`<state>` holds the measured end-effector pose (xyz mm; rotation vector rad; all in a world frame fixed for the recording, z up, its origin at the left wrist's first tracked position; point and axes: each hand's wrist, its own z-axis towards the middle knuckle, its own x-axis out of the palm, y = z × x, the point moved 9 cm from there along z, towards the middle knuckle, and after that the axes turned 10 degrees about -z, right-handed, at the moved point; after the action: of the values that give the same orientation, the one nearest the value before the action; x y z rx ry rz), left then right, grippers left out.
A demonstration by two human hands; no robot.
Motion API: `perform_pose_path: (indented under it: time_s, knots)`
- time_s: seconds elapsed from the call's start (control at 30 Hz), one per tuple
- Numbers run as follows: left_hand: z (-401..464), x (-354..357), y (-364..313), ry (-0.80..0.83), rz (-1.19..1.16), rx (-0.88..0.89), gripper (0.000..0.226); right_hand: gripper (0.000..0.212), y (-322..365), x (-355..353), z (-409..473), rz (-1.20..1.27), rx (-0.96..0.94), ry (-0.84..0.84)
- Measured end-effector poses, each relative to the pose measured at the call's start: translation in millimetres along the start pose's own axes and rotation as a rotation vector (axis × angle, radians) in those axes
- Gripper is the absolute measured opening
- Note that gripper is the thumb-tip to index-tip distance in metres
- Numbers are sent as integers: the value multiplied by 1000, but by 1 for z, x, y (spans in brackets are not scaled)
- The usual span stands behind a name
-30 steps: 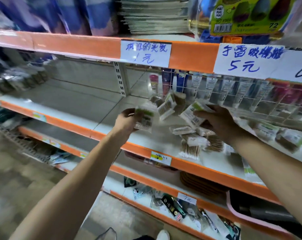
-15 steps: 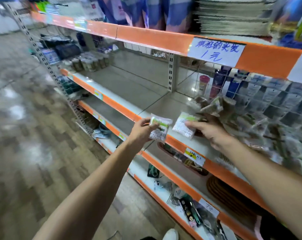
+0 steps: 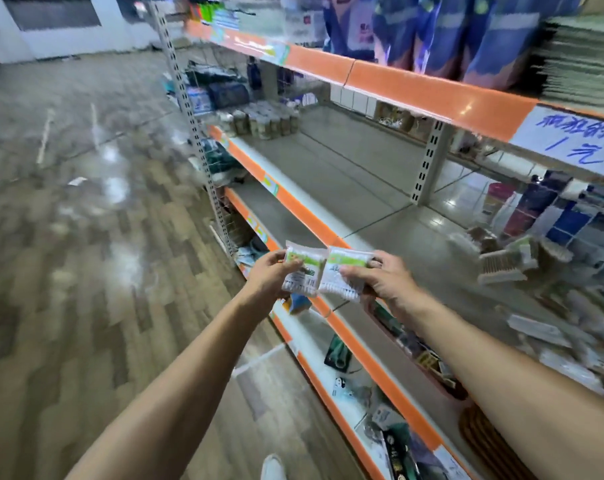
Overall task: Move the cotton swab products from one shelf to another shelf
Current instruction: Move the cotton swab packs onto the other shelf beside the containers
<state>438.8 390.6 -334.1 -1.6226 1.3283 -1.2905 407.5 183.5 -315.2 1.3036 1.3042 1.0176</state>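
My left hand (image 3: 269, 275) grips a small clear packet of cotton swabs (image 3: 302, 270) with a green and white label. My right hand (image 3: 383, 280) grips a second, matching swab packet (image 3: 344, 271) beside it. Both packets are held side by side in front of the orange lip of the middle shelf (image 3: 328, 202), off its surface. More swab packets (image 3: 508, 261) lie in a blurred heap on the same shelf to the right. The left stretch of that shelf is bare grey board.
Jars (image 3: 259, 121) stand at the shelf's far left end. A wire rack of small goods (image 3: 553, 213) lines the back right. Lower shelves (image 3: 345, 358) hold assorted packets. A handwritten price sign (image 3: 570, 142) hangs on the upper shelf edge. Wood-pattern floor (image 3: 86, 254) spreads left.
Both hands have pulled back from the heap of packets, each carrying one packet, and drawn together. My view has swung left along the aisle, showing the bare part of the shelf.
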Motion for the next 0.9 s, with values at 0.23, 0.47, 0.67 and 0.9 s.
perform_pose_path:
  time_s: [0.23,0.47,0.67,0.9]
  knots:
    - [35,-71,-28,-95,-55,12,22,32,10,75,53,-25,-6,107]
    - [85,-133,-67,-108,-79,7,17,28,8,144,114,51,12,93]
    - [115,-180,-81,-133,-68,-11,29,35,-4,185,155,89,48,91]
    - [155,-217,-98,-150,-95,-16,33,39,-2,212,194,78,52,87]
